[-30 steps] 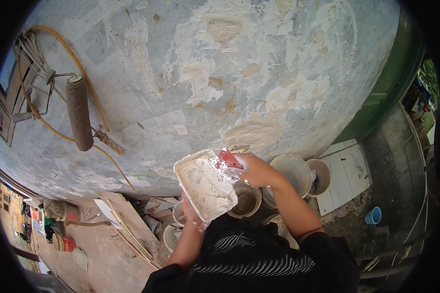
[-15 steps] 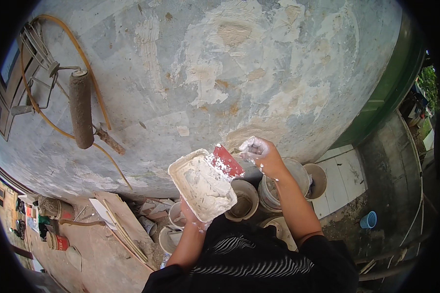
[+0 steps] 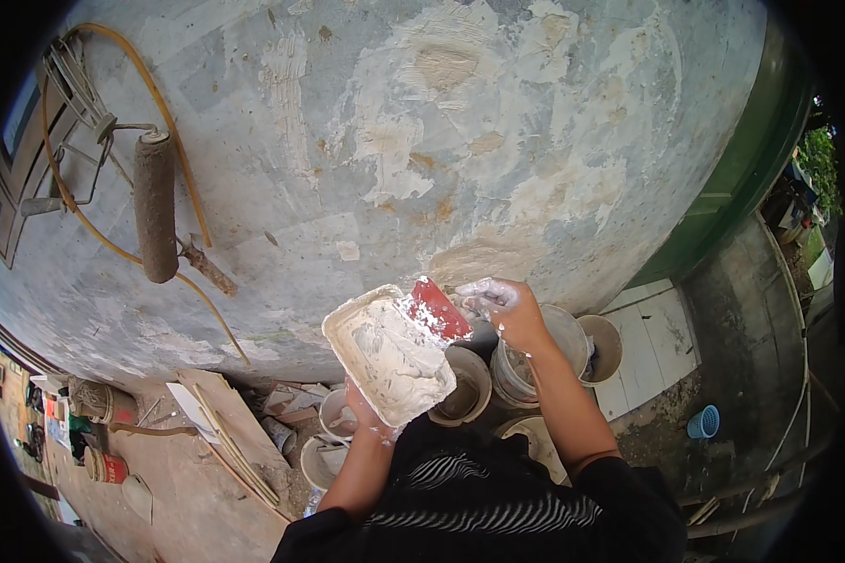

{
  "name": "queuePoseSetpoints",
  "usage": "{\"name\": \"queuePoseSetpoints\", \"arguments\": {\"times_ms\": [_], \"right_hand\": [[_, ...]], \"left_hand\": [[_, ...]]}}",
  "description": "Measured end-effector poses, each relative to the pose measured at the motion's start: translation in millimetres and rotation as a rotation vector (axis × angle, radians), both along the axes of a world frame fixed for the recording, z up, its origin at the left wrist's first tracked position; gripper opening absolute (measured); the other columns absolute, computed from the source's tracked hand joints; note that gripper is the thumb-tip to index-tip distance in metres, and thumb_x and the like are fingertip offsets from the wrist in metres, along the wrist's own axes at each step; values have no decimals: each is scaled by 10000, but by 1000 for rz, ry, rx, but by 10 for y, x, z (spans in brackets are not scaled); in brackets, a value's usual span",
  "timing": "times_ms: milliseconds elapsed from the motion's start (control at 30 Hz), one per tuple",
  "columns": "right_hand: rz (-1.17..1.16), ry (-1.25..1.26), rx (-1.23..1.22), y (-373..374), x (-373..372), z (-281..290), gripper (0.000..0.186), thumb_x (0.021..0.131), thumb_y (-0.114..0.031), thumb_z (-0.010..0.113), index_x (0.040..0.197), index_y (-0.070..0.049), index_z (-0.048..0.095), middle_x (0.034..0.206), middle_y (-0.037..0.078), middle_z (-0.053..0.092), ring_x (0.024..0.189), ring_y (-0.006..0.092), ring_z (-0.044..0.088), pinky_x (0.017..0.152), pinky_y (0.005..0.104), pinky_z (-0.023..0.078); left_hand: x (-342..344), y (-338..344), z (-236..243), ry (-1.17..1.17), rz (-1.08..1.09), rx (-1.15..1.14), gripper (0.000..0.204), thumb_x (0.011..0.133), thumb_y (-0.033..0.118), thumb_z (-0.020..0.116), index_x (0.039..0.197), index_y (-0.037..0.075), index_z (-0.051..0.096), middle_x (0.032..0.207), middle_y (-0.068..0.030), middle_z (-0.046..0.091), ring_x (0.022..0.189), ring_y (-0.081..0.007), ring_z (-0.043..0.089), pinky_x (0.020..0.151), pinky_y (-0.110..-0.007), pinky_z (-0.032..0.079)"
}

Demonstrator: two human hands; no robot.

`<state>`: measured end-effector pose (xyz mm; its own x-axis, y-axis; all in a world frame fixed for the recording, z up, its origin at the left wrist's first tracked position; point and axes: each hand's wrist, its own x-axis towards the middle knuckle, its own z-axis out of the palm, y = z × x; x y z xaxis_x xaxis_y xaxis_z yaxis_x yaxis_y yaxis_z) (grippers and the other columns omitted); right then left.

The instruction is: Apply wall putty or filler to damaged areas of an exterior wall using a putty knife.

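My left hand (image 3: 364, 410) supports a pale rectangular tub (image 3: 345, 364) from beneath its near left side, and most of its fingers are hidden under it. Creamy white putty (image 3: 399, 355) coats the inside, thickest toward the near right corner. In my right hand (image 3: 499, 305), smeared with white, is a red putty knife (image 3: 441, 310) with putty along its edge. The blade is over the tub's far right rim; I cannot tell whether it touches. Ahead stands a grey wall (image 3: 300, 253) with rough whitish patches.
A paint roller (image 3: 156, 206) and a yellow-brown hose (image 3: 164, 113) hang on the wall at left. Buckets (image 3: 466, 413) stand below my hands. Boards and strips (image 3: 239, 441) lie at lower left. A blue basket (image 3: 703, 422) is on the ground at right, near a green door (image 3: 714, 211).
My right hand and the putty knife have shifted slightly down, and the hand has turned a little. The tub stays nearly where it was in my left hand.
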<state>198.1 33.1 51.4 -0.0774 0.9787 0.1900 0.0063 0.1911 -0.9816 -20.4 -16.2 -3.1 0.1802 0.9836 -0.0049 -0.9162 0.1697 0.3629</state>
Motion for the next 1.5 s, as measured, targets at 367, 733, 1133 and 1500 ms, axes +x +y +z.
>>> {"name": "queuePoseSetpoints", "arguments": {"times_ms": [367, 733, 1133, 1500], "right_hand": [[-221, -376, 45, -41, 88, -45, 118, 777, -49, 577, 871, -23, 644, 740, 54, 631, 634, 62, 524, 563, 214, 423], [-260, -507, 462, -79, 127, -29, 194, 680, -9, 602, 872, -28, 614, 886, 161, 582, 767, 311, 550, 702, 327, 444], [-144, -343, 172, -124, 75, -44, 237, 766, 20, 547, 990, -26, 608, 830, 88, 637, 724, 96, 551, 666, 233, 436], [114, -549, 4, -210, -15, 103, 232, 784, -185, 608, 910, 8, 578, 715, 103, 577, 625, 142, 491, 617, 276, 416]], "left_hand": [[46, -79, 70, -13, -14, 23, 582, 841, 417, 337, 1278, 34, 303, 1212, -176, 436, 1038, -358, 495, 846, -484, 441], [53, -81, 85, 57, 29, -38, 558, 840, 375, 310, 1276, 27, 301, 1202, -176, 442, 1027, -350, 505, 838, -471, 451], [27, -41, -61, 13, 57, -37, 536, 855, 358, 332, 1272, 22, 307, 1211, -172, 435, 1042, -351, 493, 851, -474, 440], [96, -96, 80, 126, 34, 27, 571, 881, 455, 250, 1305, 73, 275, 1279, -130, 379, 1121, -327, 431, 918, -453, 386]]}}
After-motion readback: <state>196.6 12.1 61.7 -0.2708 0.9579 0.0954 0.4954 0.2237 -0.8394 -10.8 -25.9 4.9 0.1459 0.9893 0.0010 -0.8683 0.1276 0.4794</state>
